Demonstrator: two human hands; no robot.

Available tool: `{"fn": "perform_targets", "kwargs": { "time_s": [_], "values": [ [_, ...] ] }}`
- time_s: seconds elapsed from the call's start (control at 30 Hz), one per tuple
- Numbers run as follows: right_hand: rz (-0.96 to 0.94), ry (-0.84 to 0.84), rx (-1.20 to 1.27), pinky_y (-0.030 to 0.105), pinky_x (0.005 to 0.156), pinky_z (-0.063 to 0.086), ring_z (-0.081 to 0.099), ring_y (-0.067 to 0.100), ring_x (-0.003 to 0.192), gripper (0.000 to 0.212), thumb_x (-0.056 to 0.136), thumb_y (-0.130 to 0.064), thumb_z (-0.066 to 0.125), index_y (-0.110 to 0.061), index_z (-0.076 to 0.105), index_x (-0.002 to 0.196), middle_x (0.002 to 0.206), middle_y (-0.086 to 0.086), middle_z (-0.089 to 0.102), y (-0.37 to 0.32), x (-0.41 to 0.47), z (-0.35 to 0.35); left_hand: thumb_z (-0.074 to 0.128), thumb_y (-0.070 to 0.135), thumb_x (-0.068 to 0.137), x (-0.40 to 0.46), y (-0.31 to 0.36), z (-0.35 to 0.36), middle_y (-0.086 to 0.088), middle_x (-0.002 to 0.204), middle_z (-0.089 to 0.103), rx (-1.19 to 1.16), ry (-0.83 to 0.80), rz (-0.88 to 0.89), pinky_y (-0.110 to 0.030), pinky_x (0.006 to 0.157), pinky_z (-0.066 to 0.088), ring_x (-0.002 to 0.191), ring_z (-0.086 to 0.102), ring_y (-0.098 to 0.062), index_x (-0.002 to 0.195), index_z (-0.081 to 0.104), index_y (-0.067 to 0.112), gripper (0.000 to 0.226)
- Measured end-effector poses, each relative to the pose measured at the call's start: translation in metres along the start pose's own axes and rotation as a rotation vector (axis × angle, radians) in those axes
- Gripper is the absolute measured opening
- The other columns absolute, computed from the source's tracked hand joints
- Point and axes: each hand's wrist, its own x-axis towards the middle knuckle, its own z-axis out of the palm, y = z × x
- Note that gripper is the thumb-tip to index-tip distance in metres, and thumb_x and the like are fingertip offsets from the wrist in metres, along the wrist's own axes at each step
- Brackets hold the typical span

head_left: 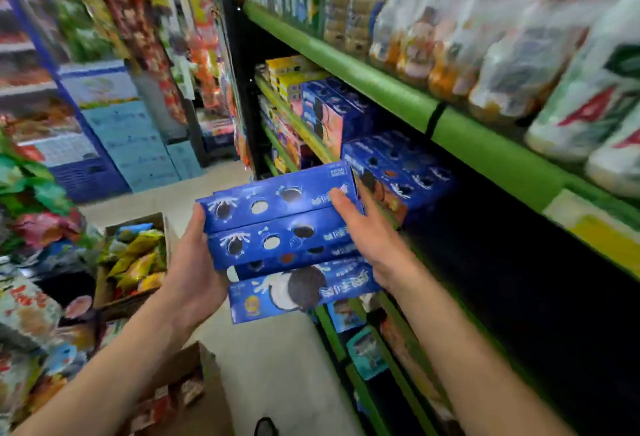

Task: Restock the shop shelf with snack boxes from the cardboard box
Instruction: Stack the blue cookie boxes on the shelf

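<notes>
Stack of blue cardboard cookie snack boxes [284, 228], held in the aisle before the green-edged shop shelf [391, 89], left hand [194, 262] gripping one end, right hand [367, 231] the other, fingers curled over the top box; open brown cardboard box [194, 366] below.

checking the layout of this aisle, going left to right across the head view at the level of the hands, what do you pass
open cardboard box of snack bags → left hand → stack of blue snack boxes held between both hands → right hand → dark gap on the shelf
</notes>
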Motion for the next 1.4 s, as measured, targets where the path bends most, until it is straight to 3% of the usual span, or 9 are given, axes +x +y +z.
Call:
{"fn": "perform_targets", "kwargs": {
  "time_s": [0.03, 0.1, 0.17, 0.33, 0.7, 0.93, 1.1, 1.23, 1.4],
  "values": [
    [-0.039, 0.033, -0.025, 0.031, 0.105, 0.043, 0.042, -0.020, 0.121, 0.061, 0.081, -0.066, 0.057, -0.046, 0.049, 0.137, 0.129, -0.045, 0.047, -0.004, -0.011, -0.011, 0.036, 0.074, 0.090, -0.011, -0.006, 0.009, -0.008, 0.127, 0.067, 0.000, 0.007, 0.009, -0.052, 0.089, 0.049, 0.113, 0.066, -0.031, 0.130, 0.064, 0.026, 0.068],
    [-0.035, 0.054, -0.037, 0.037, 0.115, 0.034, 0.034, -0.009, 0.136, 0.070, 0.078, -0.068, 0.056, -0.045, 0.043, 0.143, 0.146, -0.031, 0.038, -0.010, -0.033, -0.028, 0.037, 0.075, 0.089, -0.032, -0.016, 0.024, -0.008, 0.125, 0.068, 0.007, 0.016, 0.020, -0.054, 0.095, 0.047, 0.112, 0.067, -0.030, 0.127, 0.066, 0.027, 0.068],
    [0.016, 0.025, 0.031, 0.044, 0.113, 0.038, 0.049, 0.009, 0.133, 0.073, 0.071, -0.072, 0.059, -0.051, 0.043, 0.139, 0.146, -0.015, 0.048, -0.013, -0.054, -0.042, 0.037, 0.075, 0.089, -0.051, -0.024, 0.035, -0.007, 0.126, 0.068, 0.025, -0.003, 0.025, -0.055, 0.101, 0.043, 0.114, 0.066, -0.030, 0.126, 0.067, 0.029, 0.066],
    [0.014, 0.082, 0.074, 0.045, 0.099, 0.051, 0.067, 0.013, 0.108, 0.056, 0.066, -0.075, 0.063, -0.062, 0.052, 0.120, 0.118, -0.016, 0.069, -0.023, -0.102, -0.074, 0.037, 0.073, 0.091, -0.084, -0.031, 0.066, -0.007, 0.129, 0.066, 0.052, -0.110, 0.050, -0.056, 0.101, 0.043, 0.117, 0.064, -0.030, 0.132, 0.062, 0.028, 0.066],
    [0.109, 0.247, 0.115, 0.050, 0.088, 0.057, 0.074, 0.016, 0.089, 0.059, 0.056, -0.067, 0.077, -0.040, 0.063, 0.106, 0.099, -0.009, 0.076, -0.030, -0.148, -0.126, 0.042, 0.075, 0.086, -0.086, -0.049, 0.120, -0.006, 0.122, 0.070, 0.073, -0.310, -0.082, -0.043, 0.068, 0.060, 0.106, 0.070, -0.026, 0.123, 0.069, 0.028, 0.065],
    [0.129, 0.298, 0.129, 0.054, 0.091, 0.055, 0.073, 0.023, 0.096, 0.065, 0.059, -0.061, 0.082, -0.039, 0.061, 0.115, 0.107, -0.003, 0.075, -0.030, -0.147, -0.128, 0.048, 0.068, 0.087, -0.080, -0.054, 0.120, -0.006, 0.118, 0.072, 0.019, -0.388, -0.090, -0.040, 0.065, 0.060, 0.101, 0.072, -0.028, 0.112, 0.075, 0.030, 0.053],
    [0.144, 0.295, 0.143, 0.048, 0.090, 0.056, 0.073, 0.027, 0.095, 0.058, 0.073, -0.047, 0.080, -0.028, 0.058, 0.123, 0.108, 0.003, 0.075, -0.030, -0.144, -0.127, 0.073, 0.047, 0.080, -0.075, -0.060, 0.117, -0.003, 0.117, 0.073, 0.069, -0.332, -0.118, -0.047, 0.065, 0.060, 0.096, 0.073, -0.029, 0.132, 0.057, 0.034, 0.056],
    [0.196, 0.352, 0.186, 0.033, 0.069, 0.058, 0.074, 0.023, 0.078, 0.028, 0.088, -0.026, 0.070, -0.024, 0.061, 0.114, 0.095, 0.005, 0.077, -0.035, -0.135, -0.127, 0.082, 0.040, 0.073, -0.067, -0.061, 0.115, 0.001, 0.110, 0.075, 0.158, -0.301, -0.142, -0.052, 0.064, 0.059, 0.092, 0.074, -0.030, 0.130, 0.050, 0.045, 0.065],
    [0.232, 0.390, 0.135, 0.031, 0.063, 0.057, 0.074, 0.021, 0.074, 0.024, 0.088, -0.031, 0.067, -0.027, 0.060, 0.111, 0.090, 0.004, 0.077, -0.035, -0.130, -0.126, 0.078, 0.039, 0.081, -0.060, -0.061, 0.118, -0.003, 0.104, 0.076, 0.168, -0.303, -0.181, -0.053, 0.064, 0.058, 0.088, 0.074, -0.032, 0.130, 0.049, 0.043, 0.057]
  ]
}}
